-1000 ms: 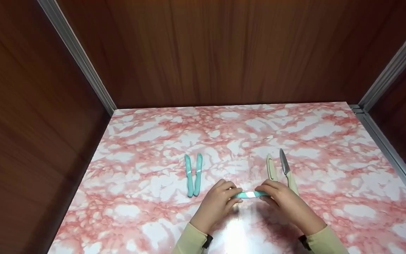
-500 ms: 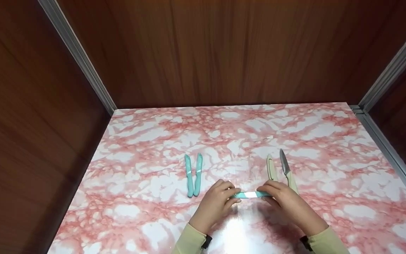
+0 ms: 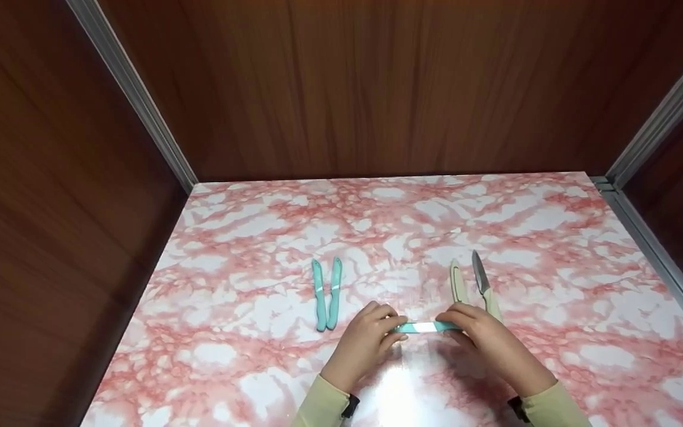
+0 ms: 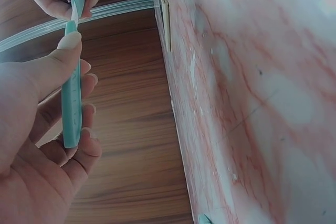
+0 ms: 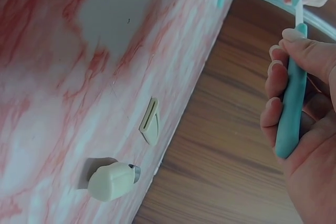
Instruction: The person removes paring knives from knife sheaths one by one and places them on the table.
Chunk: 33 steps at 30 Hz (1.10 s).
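Note:
Both hands hold a teal knife level above the table near its front. My left hand (image 3: pixel 360 338) grips the teal sheath (image 4: pixel 72 103), thumb on top and fingers beneath. My right hand (image 3: pixel 487 341) has its fingers curled round the teal handle (image 5: pixel 293 108). Between sheath and handle shows a white stretch of the blade (image 3: pixel 424 327); the rest is hidden in the sheath. Just beyond the right hand lie a cream sheath (image 3: pixel 458 283) and an unsheathed knife (image 3: pixel 481 273) with a grey blade and cream handle, partly covered by that hand.
Left of my hands, two sheathed teal knives (image 3: pixel 319 296) lie side by side, handles towards me. The table (image 3: pixel 246 225) has a red and white marbled top. Brown wood panels (image 3: pixel 341 89) with metal corner strips (image 3: pixel 140 101) enclose it at the back and sides.
The right hand has shifted slightly right with the handle, and the white stretch between handle and sheath has grown longer. The left hand stays nearly still; the things on the table are unmoved.

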Motion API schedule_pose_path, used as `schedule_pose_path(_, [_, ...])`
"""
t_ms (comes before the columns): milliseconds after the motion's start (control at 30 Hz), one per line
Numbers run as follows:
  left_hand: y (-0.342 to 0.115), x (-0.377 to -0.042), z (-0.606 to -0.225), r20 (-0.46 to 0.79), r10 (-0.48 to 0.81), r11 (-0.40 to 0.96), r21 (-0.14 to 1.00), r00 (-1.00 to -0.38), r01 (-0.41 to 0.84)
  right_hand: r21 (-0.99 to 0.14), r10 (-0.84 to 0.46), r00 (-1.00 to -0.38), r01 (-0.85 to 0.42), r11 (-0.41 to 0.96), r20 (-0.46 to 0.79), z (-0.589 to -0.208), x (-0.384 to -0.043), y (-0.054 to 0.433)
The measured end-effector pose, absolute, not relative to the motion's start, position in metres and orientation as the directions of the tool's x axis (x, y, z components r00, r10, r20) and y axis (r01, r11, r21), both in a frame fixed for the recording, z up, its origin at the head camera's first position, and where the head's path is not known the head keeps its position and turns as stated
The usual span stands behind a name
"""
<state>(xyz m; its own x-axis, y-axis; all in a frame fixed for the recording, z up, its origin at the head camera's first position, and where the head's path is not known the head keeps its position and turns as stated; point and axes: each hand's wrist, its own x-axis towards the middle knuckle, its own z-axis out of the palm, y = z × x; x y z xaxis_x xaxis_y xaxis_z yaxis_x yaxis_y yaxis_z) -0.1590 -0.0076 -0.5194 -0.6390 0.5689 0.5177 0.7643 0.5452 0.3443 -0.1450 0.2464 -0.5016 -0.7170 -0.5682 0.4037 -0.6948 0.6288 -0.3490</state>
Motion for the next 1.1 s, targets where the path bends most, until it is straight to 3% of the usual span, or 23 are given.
schedule_pose_path(233, [-0.0077, -0.1586, -0.5182, 0.513, 0.570, 0.546, 0.347, -0.641, 0.763, -0.332, -0.569, -0.702, -0.708, 0.623, 0.428, -0.5001, -0.1445, 0.2480])
schedule_pose_path(1100, [-0.0089, -0.1588, -0.5150, 0.501, 0.566, 0.554, 0.357, -0.655, 0.752, -0.355, -0.542, -0.741, -0.668, 0.653, 0.397, -0.4977, -0.1420, 0.2538])
